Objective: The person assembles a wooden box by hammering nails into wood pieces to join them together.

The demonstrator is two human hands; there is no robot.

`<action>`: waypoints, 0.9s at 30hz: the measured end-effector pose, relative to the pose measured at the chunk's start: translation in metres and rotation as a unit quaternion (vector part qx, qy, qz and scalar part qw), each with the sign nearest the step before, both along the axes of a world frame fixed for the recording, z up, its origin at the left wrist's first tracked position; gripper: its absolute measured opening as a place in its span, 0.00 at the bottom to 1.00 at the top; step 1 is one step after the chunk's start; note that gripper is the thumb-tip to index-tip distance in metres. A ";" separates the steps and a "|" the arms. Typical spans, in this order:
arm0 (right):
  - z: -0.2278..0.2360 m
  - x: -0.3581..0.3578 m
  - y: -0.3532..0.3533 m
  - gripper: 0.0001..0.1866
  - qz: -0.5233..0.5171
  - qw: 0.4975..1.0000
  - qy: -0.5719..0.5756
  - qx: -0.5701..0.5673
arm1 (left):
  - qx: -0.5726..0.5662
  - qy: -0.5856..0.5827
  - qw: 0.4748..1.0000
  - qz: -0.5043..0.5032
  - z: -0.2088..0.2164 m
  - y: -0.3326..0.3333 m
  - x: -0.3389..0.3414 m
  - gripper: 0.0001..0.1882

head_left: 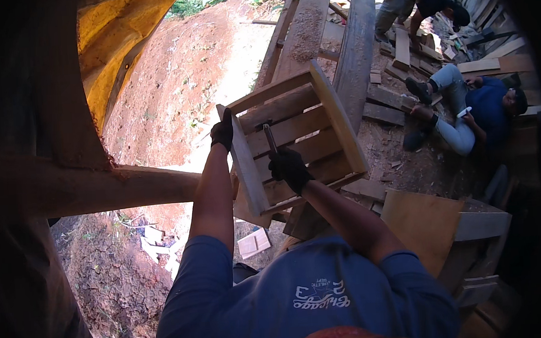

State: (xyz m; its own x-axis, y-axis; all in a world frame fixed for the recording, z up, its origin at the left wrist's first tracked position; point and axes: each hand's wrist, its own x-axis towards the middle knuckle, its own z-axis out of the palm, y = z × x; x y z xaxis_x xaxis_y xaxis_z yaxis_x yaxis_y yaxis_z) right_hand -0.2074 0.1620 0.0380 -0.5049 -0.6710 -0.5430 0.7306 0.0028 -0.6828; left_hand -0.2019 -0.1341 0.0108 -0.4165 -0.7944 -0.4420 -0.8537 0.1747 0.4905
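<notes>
A slatted wooden crate [341,125] is tilted in front of me, its open side facing up. My left hand [222,132], in a black glove, grips the crate's left side board near its far corner. Over the crate's slats, my right hand [290,170], also in a black glove, is closed round a hammer [270,137] with a metallic shaft pointing away from me. The hammer's head is small and hard to make out. Part of the crate's near side is behind my right forearm.
Long planks with sawdust [306,38] form a bench beyond the crate. A wooden beam [131,187] crosses at left, below a yellow sheet [117,42]. A plywood box [420,228] stands at near right. Two people [491,111] work among scrap boards at right.
</notes>
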 end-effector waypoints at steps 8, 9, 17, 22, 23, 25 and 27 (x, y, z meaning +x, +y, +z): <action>-0.031 -0.008 -0.102 0.12 -0.025 0.928 0.332 0.166 | 0.054 0.017 0.992 0.111 0.013 0.003 -0.002 0.62; -0.029 -0.011 -0.110 0.12 -0.042 0.884 0.417 0.206 | 0.058 0.022 0.989 0.137 0.012 0.003 -0.005 0.62; 0.025 -0.069 -0.107 0.10 -0.044 0.723 0.671 0.158 | 0.015 0.052 0.993 0.104 -0.005 0.002 0.002 0.55; 0.011 -0.086 -0.102 0.09 0.018 0.664 0.733 0.148 | -0.069 0.021 0.997 0.012 -0.004 0.014 -0.008 0.46; 0.020 -0.087 -0.100 0.09 0.026 0.666 0.730 0.153 | -0.091 0.003 0.995 -0.026 -0.008 0.009 -0.007 0.44; 0.033 -0.085 -0.098 0.09 -0.010 0.670 0.730 0.130 | -0.142 -0.035 0.985 -0.093 -0.019 0.001 0.005 0.41; 0.035 -0.081 -0.096 0.09 -0.016 0.681 0.721 0.128 | -0.114 -0.047 0.991 -0.061 -0.024 -0.003 0.007 0.38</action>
State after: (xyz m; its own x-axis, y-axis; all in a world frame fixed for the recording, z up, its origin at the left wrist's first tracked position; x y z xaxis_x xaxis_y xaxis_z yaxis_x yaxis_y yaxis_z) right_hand -0.2881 0.0659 0.0728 -0.6491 -0.6235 0.4357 -0.6963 0.2565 -0.6703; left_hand -0.1953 -0.1371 -0.0131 -0.4818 -0.8238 -0.2987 -0.8590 0.3766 0.3468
